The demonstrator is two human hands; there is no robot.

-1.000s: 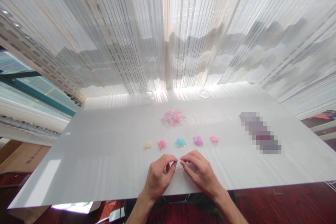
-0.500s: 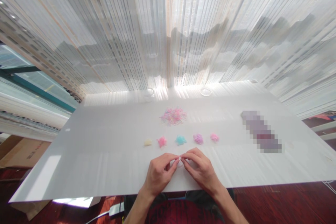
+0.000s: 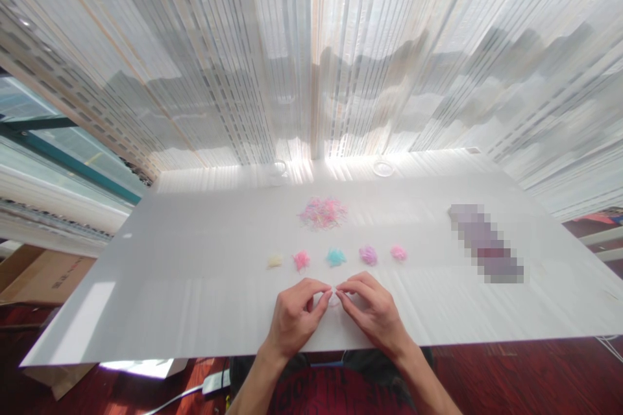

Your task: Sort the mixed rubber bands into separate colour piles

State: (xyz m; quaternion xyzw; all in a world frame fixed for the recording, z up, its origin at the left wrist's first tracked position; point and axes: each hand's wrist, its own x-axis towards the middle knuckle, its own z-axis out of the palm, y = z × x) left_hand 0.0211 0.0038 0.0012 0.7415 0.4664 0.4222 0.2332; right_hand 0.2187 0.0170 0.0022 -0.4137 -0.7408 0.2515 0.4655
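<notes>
My left hand point(image 3: 300, 312) is closed in a pinch at the near side of the white table point(image 3: 195, 272). Facing it, my right hand point(image 3: 370, 308) also pinches, fingertips a small gap from the left ones. A thin pale pink strand point(image 3: 335, 304) curves in a small arc between the two pinches; its ends are hidden in the fingers. Just beyond my hands lies a row of small heaps: pale yellow point(image 3: 275, 261), coral pink point(image 3: 301, 260), turquoise point(image 3: 335, 257), purple point(image 3: 368, 255) and light pink point(image 3: 398, 253). Farther back is a loose pile of mixed-colour thin strands point(image 3: 322, 213).
A blurred-out purplish object point(image 3: 487, 243) lies on the right of the table. Two clear round items, a left one point(image 3: 279, 168) and a right one point(image 3: 383, 169), stand by the curtain point(image 3: 219, 78). A cardboard box point(image 3: 53, 272) is at the left, and a white power strip point(image 3: 215, 382) below the table edge.
My fingertips have drawn slightly apart, and the pinkish arc below them shows more clearly. The heaps lie as before; the view has shifted a little.
</notes>
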